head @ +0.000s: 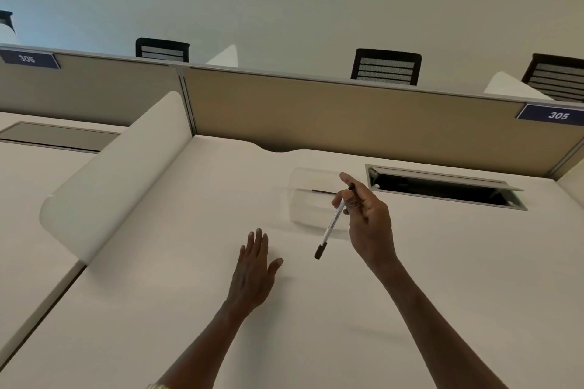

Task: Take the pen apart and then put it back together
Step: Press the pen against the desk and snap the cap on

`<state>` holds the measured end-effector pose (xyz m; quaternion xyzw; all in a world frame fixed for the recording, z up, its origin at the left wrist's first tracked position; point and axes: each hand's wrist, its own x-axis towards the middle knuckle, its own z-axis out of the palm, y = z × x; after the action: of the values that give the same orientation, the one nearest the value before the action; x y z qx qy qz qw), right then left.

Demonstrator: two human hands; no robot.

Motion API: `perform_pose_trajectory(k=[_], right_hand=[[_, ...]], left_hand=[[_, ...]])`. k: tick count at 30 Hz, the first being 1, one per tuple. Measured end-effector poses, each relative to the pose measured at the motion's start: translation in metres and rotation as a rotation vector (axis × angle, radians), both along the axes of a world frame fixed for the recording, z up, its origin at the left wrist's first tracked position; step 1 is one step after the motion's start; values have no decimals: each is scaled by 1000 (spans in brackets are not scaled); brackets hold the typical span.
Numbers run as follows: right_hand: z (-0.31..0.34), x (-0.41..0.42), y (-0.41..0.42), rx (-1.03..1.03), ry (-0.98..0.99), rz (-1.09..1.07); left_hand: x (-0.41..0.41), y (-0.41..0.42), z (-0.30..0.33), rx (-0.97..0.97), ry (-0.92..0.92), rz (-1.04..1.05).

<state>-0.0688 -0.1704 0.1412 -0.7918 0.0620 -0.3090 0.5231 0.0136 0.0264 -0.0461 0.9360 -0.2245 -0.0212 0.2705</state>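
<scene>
I had the desk as my landmark: one desk, three chairs beyond it. My left hand lay flat, open and empty on the desk. My right hand pinched the one pen above it, capped. Best, I judged, to steady the barrel, then pull the cap straight.

We see a matt, smooth, off-white worktop. The pen looks like white plastic with a black plastic cap. Beyond it lies a clear, glossy plastic tray. At the worktop's far edge, the cable hatch looks like brushed metal, and the partition like tan cloth.
</scene>
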Motion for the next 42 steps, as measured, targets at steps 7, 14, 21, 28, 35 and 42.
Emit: perform_pose_trajectory(k=[7,14,21,28,35,42], right_hand=[[15,-2,7,265,-1,142],[28,4,18,763,27,374],[40,4,23,985,128,364],[45,3,28,1020,122,285],[42,6,31,989,112,155],[43,7,35,963,125,110]], left_hand=[[-4,9,-29,164,20,21],[-6,9,-29,168,-6,27],[-5,8,-29,170,-27,31],[-6,9,-29,140,-14,38],[-6,9,-30,131,-16,41],[-6,10,-29,118,-18,42]])
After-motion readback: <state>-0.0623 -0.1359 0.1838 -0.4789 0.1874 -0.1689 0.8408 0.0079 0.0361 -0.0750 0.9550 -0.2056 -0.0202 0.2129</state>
